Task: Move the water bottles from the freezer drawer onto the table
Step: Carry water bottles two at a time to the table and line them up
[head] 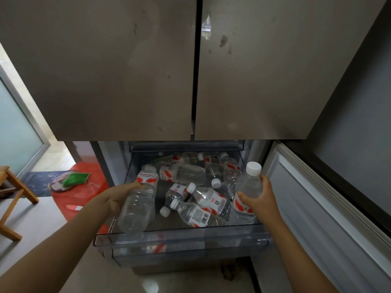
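While the freezer drawer [179, 242] stands pulled out beneath 2 closed upper doors [127, 70], both hands are over it, each holding 1 water bottle. Left hand [118, 199]: fingers curled round the middle of the left bottle [139, 208], which is tilted with its neck toward the fridge and its base toward the drawer's front wall. Right hand [261, 199]: fingers and thumb wrapped round the lower body of the right bottle [249, 185], which is near upright with its white cap on top, at the drawer's right side. Remaining bottles [203, 206]: a loose heap lying on their sides in the drawer, clear, white-capped, red-and-white labels. Right: open lower door [317, 208]. Left, on the floor side: red round surface [88, 187] carrying a green cloth [75, 179]; wooden stool [14, 187] beyond it.
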Available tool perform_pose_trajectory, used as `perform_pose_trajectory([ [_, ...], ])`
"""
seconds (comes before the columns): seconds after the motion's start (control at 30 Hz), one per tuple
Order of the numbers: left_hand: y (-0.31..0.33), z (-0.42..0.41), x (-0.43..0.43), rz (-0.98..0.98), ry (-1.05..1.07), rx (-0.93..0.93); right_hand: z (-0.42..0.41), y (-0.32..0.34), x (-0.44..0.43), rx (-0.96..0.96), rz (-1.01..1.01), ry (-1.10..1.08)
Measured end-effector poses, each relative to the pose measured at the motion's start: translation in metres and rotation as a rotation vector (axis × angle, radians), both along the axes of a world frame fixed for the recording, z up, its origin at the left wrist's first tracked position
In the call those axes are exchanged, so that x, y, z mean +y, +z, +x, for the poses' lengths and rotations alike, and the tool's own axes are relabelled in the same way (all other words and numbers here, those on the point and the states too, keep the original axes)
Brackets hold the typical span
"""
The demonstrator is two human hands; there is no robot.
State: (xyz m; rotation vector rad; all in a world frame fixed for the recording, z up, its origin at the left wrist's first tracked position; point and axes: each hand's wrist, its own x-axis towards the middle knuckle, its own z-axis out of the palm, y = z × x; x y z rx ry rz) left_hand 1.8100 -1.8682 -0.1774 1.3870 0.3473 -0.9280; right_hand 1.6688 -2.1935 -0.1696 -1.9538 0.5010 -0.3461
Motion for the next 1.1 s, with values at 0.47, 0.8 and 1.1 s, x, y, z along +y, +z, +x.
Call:
perform_pose_trajectory([
  [0.47, 0.041, -0.074, -0.019, 0.028, 0.038, -0.512, -0.006, 0.016, 0.010, 0.026, -0.136, 0.071],
  [0.8, 0.092, -0.114, 0.010, 0.254, 0.412, -1.103, 0.008, 0.104, 0.071, -0.317, -0.198, 0.348],
  [1.1, 0.100, -0.156, 0.086, 0.418, 0.723, -1.151, 0.047, 0.127, 0.166, -0.374, -0.091, 0.790],
])
